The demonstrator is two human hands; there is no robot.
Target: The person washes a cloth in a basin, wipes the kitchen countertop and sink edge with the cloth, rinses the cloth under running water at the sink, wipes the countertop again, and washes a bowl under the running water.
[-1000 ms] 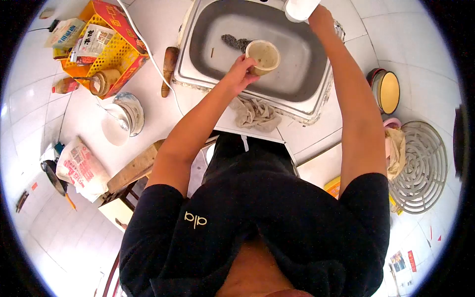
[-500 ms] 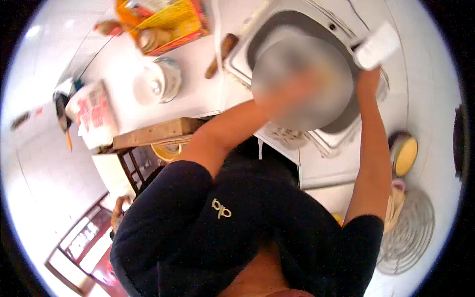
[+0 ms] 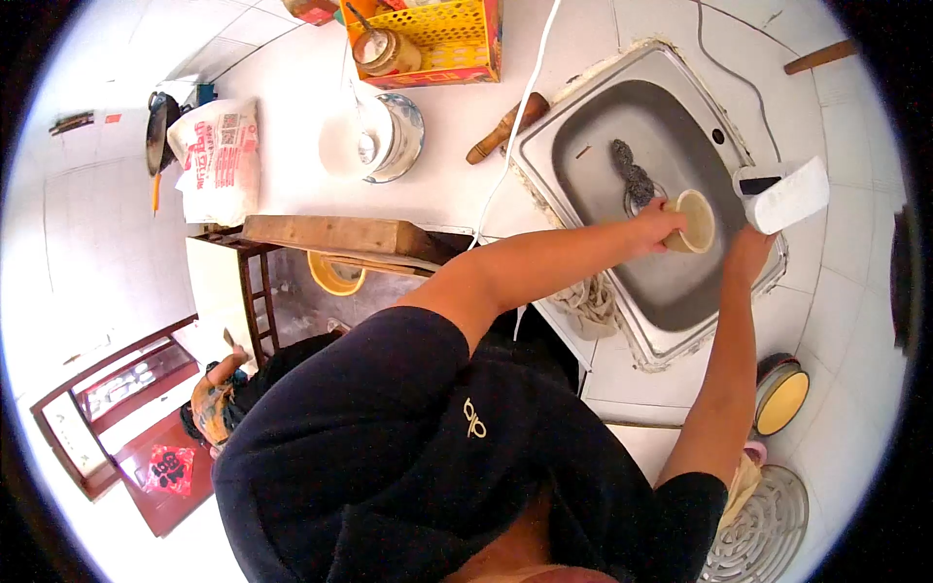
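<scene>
My left hand (image 3: 657,229) is closed around a beige cup (image 3: 693,222), tilted with its mouth toward the right. The cup hangs over the right part of the steel sink (image 3: 593,185). In the basin, a dark grey steel wool scourer (image 3: 632,173) lies by the drain, with a small brown scrap (image 3: 583,153) nearby. At the sink's right edge, my right hand (image 3: 747,255) grips the near end of a white tap (image 3: 792,197) with a black panel; its fingertips are partly hidden behind the tap.
A crumpled cloth (image 3: 589,305) lies by the sink's near edge. Left of the sink are a wooden pestle-like tool (image 3: 505,130), a white enamel pot (image 3: 398,141) and a yellow basket (image 3: 452,39). A wooden board (image 3: 330,236) juts out lower left. Another person (image 3: 219,394) is behind at left.
The view has shifted, so the counter sits lower and clearer. My left hand, blurred over the basin before, now shows the cup nearer the tap. My right hand stays at the tap.
</scene>
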